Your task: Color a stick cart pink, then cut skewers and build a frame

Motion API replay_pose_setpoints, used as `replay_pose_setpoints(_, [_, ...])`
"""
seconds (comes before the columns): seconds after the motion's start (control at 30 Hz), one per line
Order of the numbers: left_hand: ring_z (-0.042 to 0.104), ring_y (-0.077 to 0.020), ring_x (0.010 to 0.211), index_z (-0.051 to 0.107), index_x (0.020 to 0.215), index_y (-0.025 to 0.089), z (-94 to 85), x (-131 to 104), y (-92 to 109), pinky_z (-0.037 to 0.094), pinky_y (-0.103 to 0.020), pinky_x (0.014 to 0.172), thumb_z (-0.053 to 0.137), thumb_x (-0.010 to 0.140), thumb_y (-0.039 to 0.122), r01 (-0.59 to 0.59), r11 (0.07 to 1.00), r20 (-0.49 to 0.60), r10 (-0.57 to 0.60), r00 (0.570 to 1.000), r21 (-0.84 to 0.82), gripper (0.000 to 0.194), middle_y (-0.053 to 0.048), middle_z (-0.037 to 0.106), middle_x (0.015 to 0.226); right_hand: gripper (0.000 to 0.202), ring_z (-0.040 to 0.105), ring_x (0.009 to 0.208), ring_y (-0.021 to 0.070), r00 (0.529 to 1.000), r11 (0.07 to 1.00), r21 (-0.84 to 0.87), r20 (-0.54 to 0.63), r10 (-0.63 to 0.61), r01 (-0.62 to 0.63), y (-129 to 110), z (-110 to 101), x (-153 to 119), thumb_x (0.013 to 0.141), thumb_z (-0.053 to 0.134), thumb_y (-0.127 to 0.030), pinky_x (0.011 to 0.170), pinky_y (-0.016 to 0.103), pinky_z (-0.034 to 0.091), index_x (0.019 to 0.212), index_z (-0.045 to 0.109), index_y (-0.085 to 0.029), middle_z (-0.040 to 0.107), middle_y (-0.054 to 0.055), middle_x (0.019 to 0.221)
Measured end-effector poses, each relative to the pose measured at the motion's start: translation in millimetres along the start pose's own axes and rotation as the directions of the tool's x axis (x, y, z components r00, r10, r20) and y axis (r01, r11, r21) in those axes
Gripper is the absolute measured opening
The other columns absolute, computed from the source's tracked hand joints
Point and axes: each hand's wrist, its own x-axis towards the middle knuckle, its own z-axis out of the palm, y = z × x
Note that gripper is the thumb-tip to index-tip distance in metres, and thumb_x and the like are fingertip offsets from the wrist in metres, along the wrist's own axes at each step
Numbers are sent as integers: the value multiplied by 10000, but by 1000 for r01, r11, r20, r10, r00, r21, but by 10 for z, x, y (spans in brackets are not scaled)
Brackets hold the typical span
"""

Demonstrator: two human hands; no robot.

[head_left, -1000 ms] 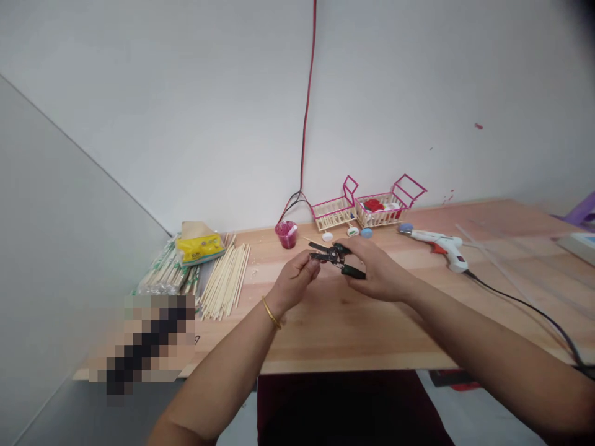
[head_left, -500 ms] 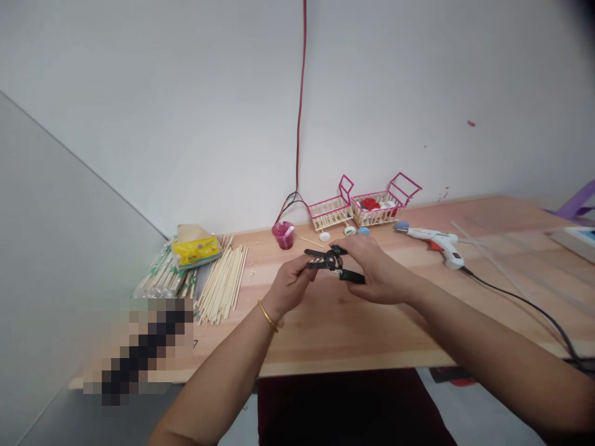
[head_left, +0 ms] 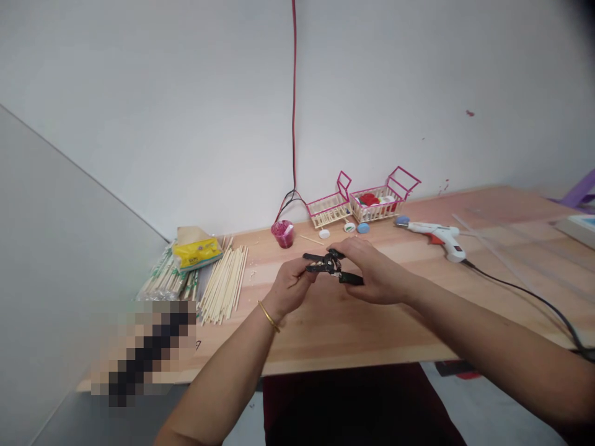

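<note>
My right hand (head_left: 379, 272) is wrapped round the dark green handles of black wire-stripper pliers (head_left: 329, 263). A spring shows between the handles, which stand apart, and the jaws point left. Close against the jaws, my left hand (head_left: 294, 280) is closed with its fingertips pinched together. Something small and pale shows at those fingertips, too small to make out. Both hands are above the wooden table, in the middle of the view.
Thin wooden sticks (head_left: 224, 285) lie at the left beside a yellow packet (head_left: 198, 253). Behind the hands stand a pink cup (head_left: 282, 234), a small stick cart (head_left: 329, 210) and a second, filled cart (head_left: 377, 204). A corded glue gun (head_left: 432, 235) lies at the right.
The view has shifted slightly. Both hands and the pliers keep nearly the same pose, with the pliers at the left fingertips.
</note>
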Motion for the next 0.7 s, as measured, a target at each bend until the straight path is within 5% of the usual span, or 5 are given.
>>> replay_pose_setpoints(0.5, [500,-121,636,555,645,147,-12,-9,35,386,-241,625,461,903,394,26,999,-2,-26,1000,-45,370,-18,546,641,563,512,956,266,1000,993,118,3,4,-4,-130,-28,33,611,563,-124,843,419,422,1159,463,-201,557,101,1044])
replay_pose_setpoints(0.7, [515,-117,632,567,646,147,5,-8,34,400,-237,622,448,910,348,-16,1000,-29,16,999,-2,353,-21,567,647,631,492,1020,299,999,1000,6,-34,-4,4,-116,-35,36,584,587,-145,899,465,388,1201,454,-175,546,130,1099])
